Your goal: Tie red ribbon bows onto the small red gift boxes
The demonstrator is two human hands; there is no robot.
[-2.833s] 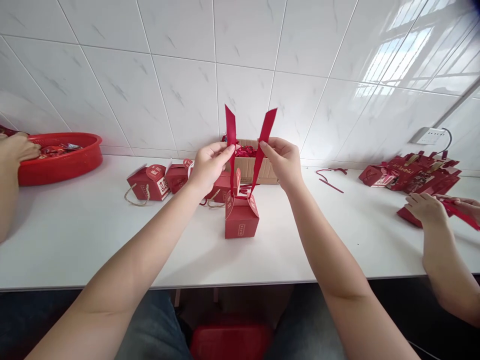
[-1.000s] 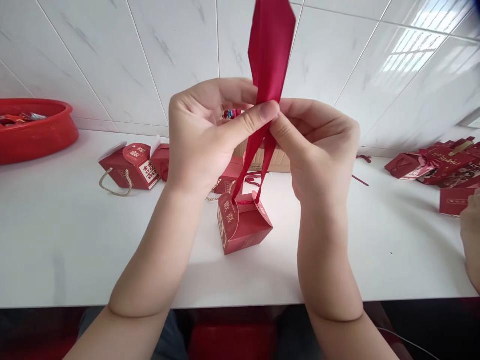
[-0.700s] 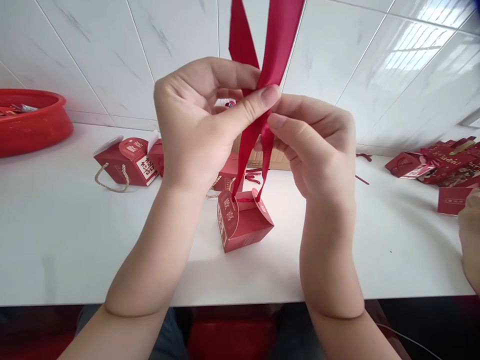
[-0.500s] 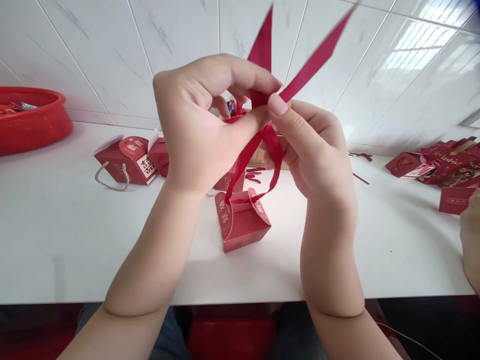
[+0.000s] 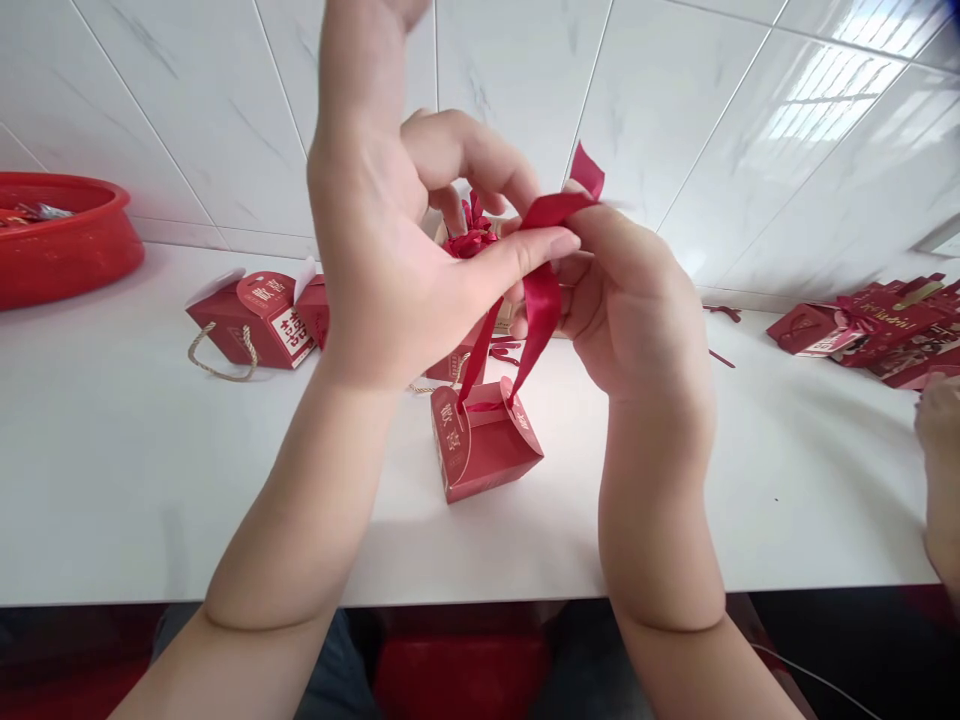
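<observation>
A small red gift box (image 5: 499, 455) stands on the table in front of me, its top flaps folded together. Through its top runs a red ribbon (image 5: 543, 305), and both strands rise from the box to my hands. My left hand (image 5: 397, 240) pinches the ribbon between thumb and a bent finger, while another finger points upward. On the other side my right hand (image 5: 630, 290) grips the ribbon too, one end of it lying over the fingers. How the strands cross between the fingertips is partly hidden.
Left stands a red box with a rope handle (image 5: 259, 320), near a red basin (image 5: 67, 240). Behind my hands are red bows (image 5: 474, 235) and more boxes. Several red boxes (image 5: 877, 325) lie at the right, beside another person's hand (image 5: 937, 420). A tiled wall (image 5: 675, 120) closes the back.
The ribbon ends that stuck up are now lower, one folded over my right fingers. One left finger has lifted upward. The other person's hand has shifted slightly.
</observation>
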